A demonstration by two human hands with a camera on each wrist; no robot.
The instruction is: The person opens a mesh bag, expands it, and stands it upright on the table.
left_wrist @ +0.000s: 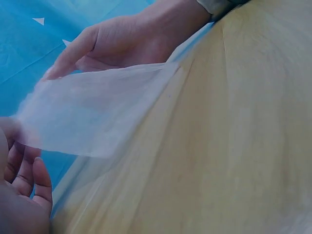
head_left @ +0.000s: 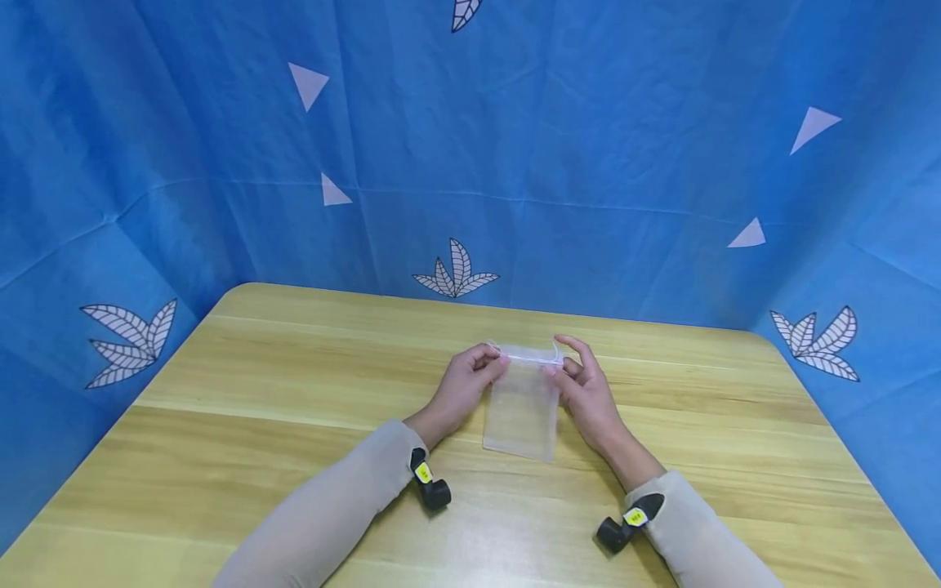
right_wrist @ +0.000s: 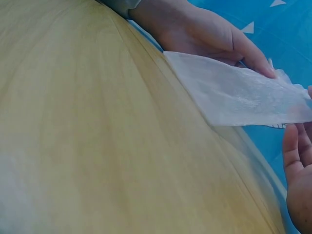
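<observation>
Between my two hands hangs a sheer white drawstring pouch (head_left: 520,412), its top edge raised and its lower edge down at the table. My left hand (head_left: 465,382) pinches the pouch's upper left corner between thumb and fingers. At the upper right corner my right hand (head_left: 586,394) pinches the cloth, with the index finger raised beside a loop of the white cord (head_left: 555,349). The left wrist view shows the pouch (left_wrist: 92,112) flat and tilted, both hands at its top. In the right wrist view the pouch (right_wrist: 234,95) looks see-through; nothing shows inside.
A light wood-grain table (head_left: 294,367) with rounded far corners lies under the hands. Blue curtains (head_left: 515,147) with white leaf and triangle prints stand behind and at both sides. Each sleeve carries a black wrist camera, the left one (head_left: 434,492) and the right one (head_left: 613,535).
</observation>
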